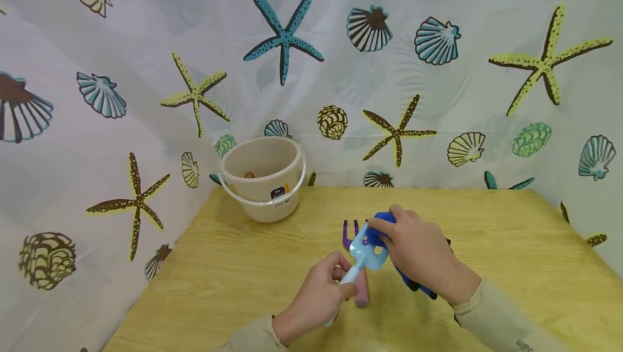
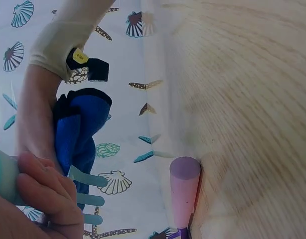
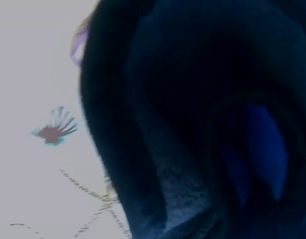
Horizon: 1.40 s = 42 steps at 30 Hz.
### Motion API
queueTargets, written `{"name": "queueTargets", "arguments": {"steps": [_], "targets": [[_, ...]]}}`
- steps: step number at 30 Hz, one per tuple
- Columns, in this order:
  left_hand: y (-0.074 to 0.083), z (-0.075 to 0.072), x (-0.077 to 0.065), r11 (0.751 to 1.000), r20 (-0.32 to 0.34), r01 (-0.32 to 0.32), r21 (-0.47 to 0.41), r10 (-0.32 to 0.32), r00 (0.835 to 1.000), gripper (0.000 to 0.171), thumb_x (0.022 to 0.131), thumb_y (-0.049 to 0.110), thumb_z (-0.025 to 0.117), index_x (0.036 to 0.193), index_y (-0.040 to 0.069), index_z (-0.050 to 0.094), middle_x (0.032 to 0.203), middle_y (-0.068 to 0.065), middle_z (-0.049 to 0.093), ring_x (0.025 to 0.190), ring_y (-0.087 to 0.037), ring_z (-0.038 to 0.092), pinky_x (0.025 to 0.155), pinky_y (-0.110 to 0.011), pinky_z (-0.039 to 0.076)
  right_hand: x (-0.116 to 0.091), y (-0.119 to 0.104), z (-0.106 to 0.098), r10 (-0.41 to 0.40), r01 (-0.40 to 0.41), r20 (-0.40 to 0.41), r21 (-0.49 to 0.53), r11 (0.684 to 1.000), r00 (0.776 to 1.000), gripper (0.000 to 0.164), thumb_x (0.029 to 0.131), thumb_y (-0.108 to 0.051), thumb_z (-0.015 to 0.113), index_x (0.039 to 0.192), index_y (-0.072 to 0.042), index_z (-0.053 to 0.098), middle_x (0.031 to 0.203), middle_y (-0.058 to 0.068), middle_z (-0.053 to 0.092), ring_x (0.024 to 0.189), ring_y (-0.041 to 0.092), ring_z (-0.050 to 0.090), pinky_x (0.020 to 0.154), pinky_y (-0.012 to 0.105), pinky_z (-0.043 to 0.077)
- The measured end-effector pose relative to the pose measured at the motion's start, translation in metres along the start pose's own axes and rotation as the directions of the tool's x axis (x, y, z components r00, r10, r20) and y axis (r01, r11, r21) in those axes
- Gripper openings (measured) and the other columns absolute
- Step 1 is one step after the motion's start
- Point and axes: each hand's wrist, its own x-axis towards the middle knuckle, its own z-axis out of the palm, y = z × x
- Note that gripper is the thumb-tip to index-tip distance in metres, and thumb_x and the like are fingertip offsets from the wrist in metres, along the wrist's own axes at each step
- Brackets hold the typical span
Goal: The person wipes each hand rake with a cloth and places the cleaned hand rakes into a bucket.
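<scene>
Nearest is the left hand (image 1: 316, 292), its fingers curled round the handle of a pale fork (image 1: 361, 254) raised above the table (image 1: 233, 271), seemingly steadying its head while the right hand (image 1: 416, 244) pinches a blue cloth (image 2: 92, 114) at the tines. Below lies a pink-handled fork (image 1: 362, 290). Farther back, left, stands a bucket (image 1: 260, 211), perhaps leaving both hands room.

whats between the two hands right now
The head view shows the head of the light blue fork between the left hand, which grips it, and the right hand, which holds a blue cloth at its tines. The pink-handled fork shows behind.
</scene>
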Motion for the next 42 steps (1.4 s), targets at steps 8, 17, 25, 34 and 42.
{"name": "queueTargets", "arguments": {"steps": [8, 17, 25, 34, 42], "targets": [[0.000, 0.002, -0.005, 1.000, 0.005, -0.001, -0.004, 0.001, 1.000, 0.018, 0.088, 0.007, 0.069, 0.101, 0.010, 0.056, 0.081, -0.003, 0.062, 0.042, -0.014, 0.042, 0.036, -0.024, 0.036, 0.011, 0.039, 0.010, 0.104, -0.165, 0.230, 0.262, 0.951, 0.968, 0.028, 0.097, -0.016, 0.066, 0.125, -0.019, 0.071, 0.101, 0.006, 0.067, 0.070, 0.013, 0.052, 0.061, 0.029, 0.045], [0.001, 0.003, -0.003, 1.000, 0.002, 0.021, -0.023, -0.021, 1.000, 0.019, 0.088, 0.006, 0.069, 0.102, 0.009, 0.057, 0.080, -0.005, 0.064, 0.042, -0.015, 0.042, 0.035, -0.024, 0.036, 0.012, 0.061, 0.018, 0.094, -0.271, 0.386, 0.435, 0.859, 0.918, 0.033, 0.100, -0.017, 0.060, 0.132, -0.013, 0.067, 0.121, 0.011, 0.070, 0.087, 0.017, 0.058, 0.074, 0.033, 0.046], [0.005, -0.002, 0.002, 0.997, 0.012, 0.062, -0.040, -0.062, 0.998, 0.017, 0.090, 0.010, 0.065, 0.104, 0.011, 0.055, 0.080, -0.004, 0.063, 0.042, -0.015, 0.040, 0.038, -0.024, 0.035, 0.000, 0.033, -0.007, 0.075, -0.105, 0.127, 0.248, 0.963, 0.989, 0.030, 0.095, -0.017, 0.069, 0.124, -0.023, 0.071, 0.107, 0.007, 0.067, 0.080, 0.016, 0.061, 0.066, 0.034, 0.052], [0.003, 0.000, 0.003, 0.996, 0.014, 0.069, -0.055, -0.069, 0.998, 0.018, 0.089, 0.009, 0.067, 0.103, 0.009, 0.055, 0.074, -0.003, 0.060, 0.041, -0.015, 0.038, 0.037, -0.024, 0.034, -0.019, -0.013, -0.002, -0.117, 0.111, -0.055, -0.095, 0.989, 0.992, 0.044, 0.077, -0.012, 0.084, 0.117, -0.023, 0.072, 0.106, 0.017, 0.064, 0.086, 0.033, 0.068, 0.060, 0.044, 0.061], [0.000, 0.000, 0.000, 0.997, -0.005, 0.053, -0.060, -0.053, 0.999, 0.021, 0.089, 0.009, 0.070, 0.103, 0.008, 0.055, 0.073, -0.004, 0.060, 0.039, -0.016, 0.038, 0.036, -0.025, 0.034, -0.028, -0.026, -0.006, -0.151, 0.143, -0.071, -0.106, 0.984, 0.986, 0.050, 0.072, -0.009, 0.084, 0.117, -0.022, 0.069, 0.106, 0.017, 0.064, 0.084, 0.031, 0.067, 0.057, 0.042, 0.060]]}}
